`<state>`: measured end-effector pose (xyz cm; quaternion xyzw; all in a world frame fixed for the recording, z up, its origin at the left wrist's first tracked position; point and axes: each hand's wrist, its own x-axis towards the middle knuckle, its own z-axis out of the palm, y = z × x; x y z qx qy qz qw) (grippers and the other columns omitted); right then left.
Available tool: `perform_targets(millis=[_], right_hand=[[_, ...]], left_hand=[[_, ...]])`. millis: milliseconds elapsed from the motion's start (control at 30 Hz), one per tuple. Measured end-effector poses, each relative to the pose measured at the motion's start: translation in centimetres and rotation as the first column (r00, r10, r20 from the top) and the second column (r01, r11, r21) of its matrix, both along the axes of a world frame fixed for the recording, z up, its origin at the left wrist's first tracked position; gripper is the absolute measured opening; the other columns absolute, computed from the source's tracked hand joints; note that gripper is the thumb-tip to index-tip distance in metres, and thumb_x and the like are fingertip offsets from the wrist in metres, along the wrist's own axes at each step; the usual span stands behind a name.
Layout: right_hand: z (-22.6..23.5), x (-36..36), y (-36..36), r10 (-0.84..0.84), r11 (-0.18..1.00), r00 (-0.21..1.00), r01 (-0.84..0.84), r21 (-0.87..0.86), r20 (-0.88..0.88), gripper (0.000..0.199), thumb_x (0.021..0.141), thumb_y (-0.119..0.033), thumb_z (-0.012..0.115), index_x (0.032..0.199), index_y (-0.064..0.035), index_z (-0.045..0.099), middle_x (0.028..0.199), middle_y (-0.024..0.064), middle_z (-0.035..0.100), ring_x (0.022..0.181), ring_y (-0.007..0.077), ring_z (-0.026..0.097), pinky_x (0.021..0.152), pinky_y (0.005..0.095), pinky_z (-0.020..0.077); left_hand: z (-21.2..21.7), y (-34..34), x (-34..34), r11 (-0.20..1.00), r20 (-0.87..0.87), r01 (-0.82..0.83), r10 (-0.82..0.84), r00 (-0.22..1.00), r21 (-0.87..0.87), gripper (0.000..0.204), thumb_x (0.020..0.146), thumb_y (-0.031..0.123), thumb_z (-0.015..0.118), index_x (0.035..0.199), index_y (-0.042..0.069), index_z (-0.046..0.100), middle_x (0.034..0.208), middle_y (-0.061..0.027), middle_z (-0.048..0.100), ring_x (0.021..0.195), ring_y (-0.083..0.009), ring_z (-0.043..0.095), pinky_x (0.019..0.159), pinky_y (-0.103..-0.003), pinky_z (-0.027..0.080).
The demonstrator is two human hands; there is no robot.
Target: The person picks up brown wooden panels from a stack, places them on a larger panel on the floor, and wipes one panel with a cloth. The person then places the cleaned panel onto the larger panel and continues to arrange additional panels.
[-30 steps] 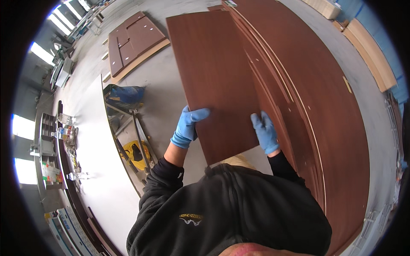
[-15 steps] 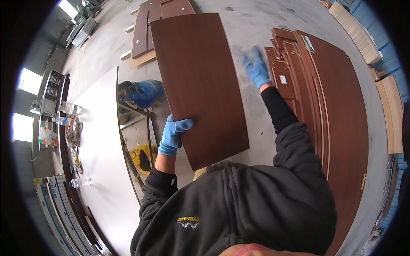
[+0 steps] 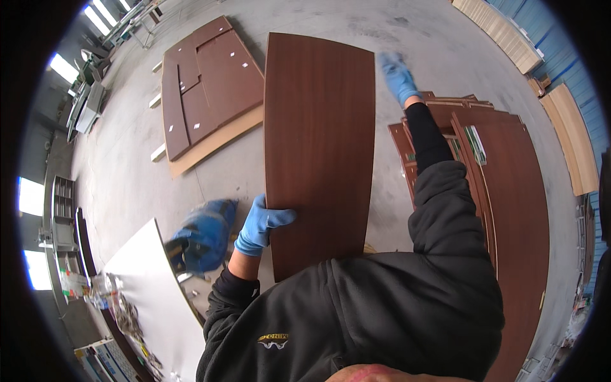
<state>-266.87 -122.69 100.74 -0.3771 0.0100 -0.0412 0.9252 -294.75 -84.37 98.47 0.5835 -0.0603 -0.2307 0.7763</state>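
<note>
A long dark brown wood-grain panel (image 3: 321, 140) stretches out in front of my body, its near end by my jacket. My left hand (image 3: 261, 226), in a blue glove, grips the panel's left edge near that end, thumb on the top face and the other fingers hidden. Beyond the panel's far right corner reaches my right hand (image 3: 399, 81), also gloved in blue. Its fingers are stretched out and a little blurred, with nothing in them. A narrow gap seems to separate it from the panel's edge.
Brown panels (image 3: 519, 210) lean or lie stacked along my right. Ahead on the left, a pile of brown panels (image 3: 213, 89) rests on light wooden battens (image 3: 159, 153). A white-topped table (image 3: 149, 274) and a blue bag (image 3: 207, 232) are at my left; pale boards (image 3: 566, 140) line the right wall.
My view has turned toward the right and ahead. The panel has swung into a straighter line in front of me, still in my left hand. My right arm reaches farther forward.
</note>
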Motion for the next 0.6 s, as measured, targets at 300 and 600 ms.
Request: perform_targets(millis=[300,600], right_hand=[[5.0,17.5,2.4,0.442,-0.069,0.47,0.867,-0.494,0.764,0.064,0.094,-0.056,0.066,0.138,-0.0091,0.061,0.15,0.0125,0.055,0.144,0.0278,0.048,0.12,0.0493,0.0367],[8.5,52.5,-2.6,0.496,-0.195,0.472,0.878,-0.437,0.728,0.069,0.093,-0.061,0.063,0.138,-0.0092,0.06,0.15,0.0176,0.055,0.138,0.0386,0.051,0.112,0.0501,0.0403]], left_hand=[[0.7,-8.5,33.4,0.993,-0.058,0.052,-0.058,0.997,-0.103,0.049,0.082,0.008,0.079,0.128,-0.003,0.066,0.119,-0.0089,0.072,0.107,-0.02,0.068,0.098,-0.034,0.054],[0.8,-12.1,60.8,0.984,-0.023,0.174,-0.175,0.984,-0.03,0.053,0.083,0.004,0.077,0.132,-0.005,0.063,0.118,-0.009,0.072,0.104,-0.0178,0.068,0.095,-0.032,0.054]])
